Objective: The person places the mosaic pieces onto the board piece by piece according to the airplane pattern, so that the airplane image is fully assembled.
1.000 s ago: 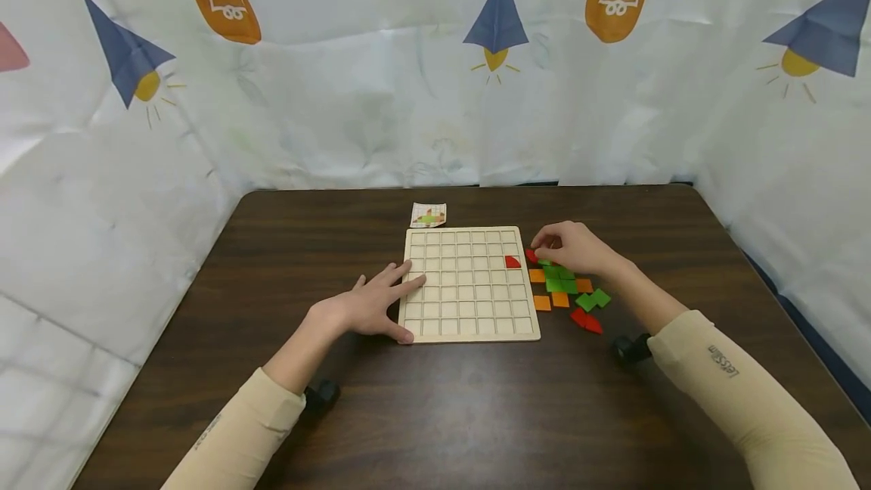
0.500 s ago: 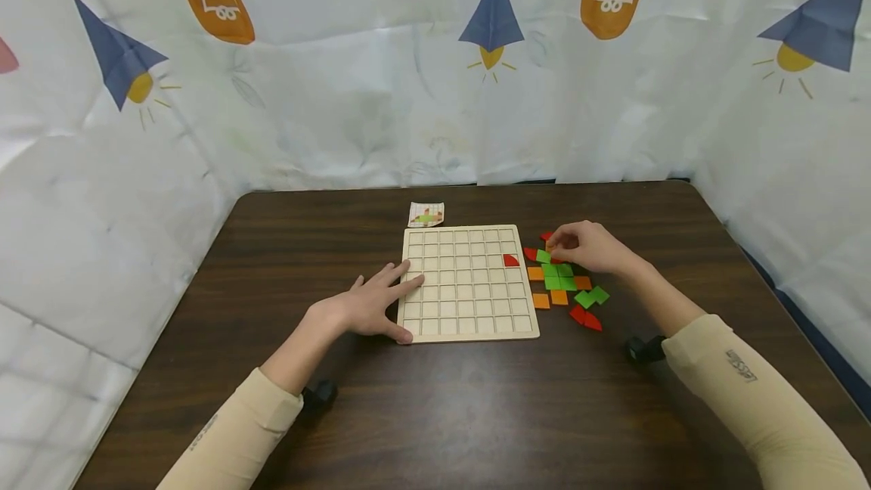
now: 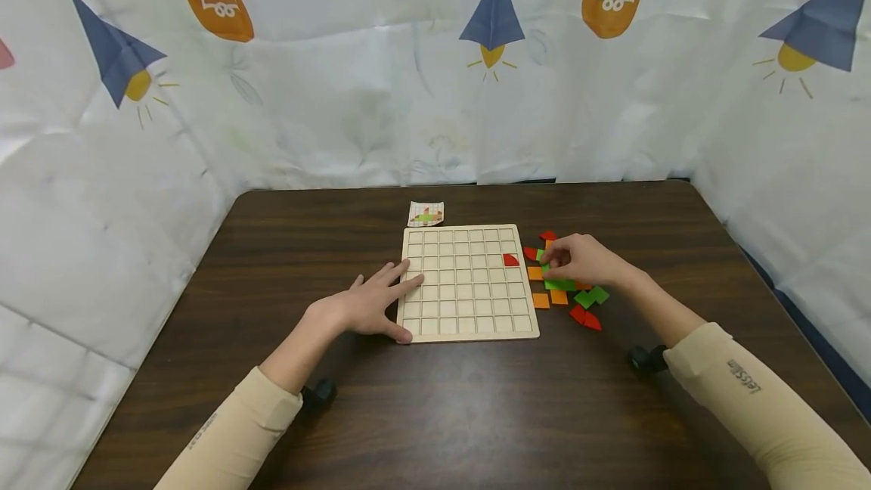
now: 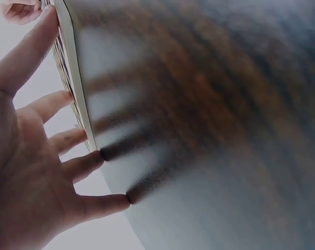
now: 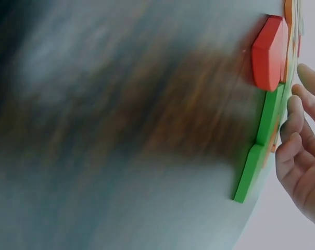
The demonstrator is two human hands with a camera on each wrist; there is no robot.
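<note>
A: And the left hand [image 3: 373,305] is fanned wide, its fingers and thumb laid at the left edge of the board [image 3: 469,297]! What of the right hand?

B: The right hand [image 3: 581,259] is placed over the green tiles [image 3: 560,286], fingers bent; whether one is pinched cannot be told, as the tips are partly hidden.

A: And the rest?

B: Orange tiles [image 3: 535,273] and a red pair [image 3: 585,317] are scattered on the worktop [image 3: 469,414], to the board's right. One red tile [image 3: 510,260] is set in the rightmost column!

A: How will they handle?

B: Light and stiff, it is judged, with smooth faces likely to be skidded. Straight sides are shown by the wrist view, so opposite edges are best pinched.

A: The board?

B: Thin, rigid, probably easily nudged; by its rim it is best steadied.
</note>
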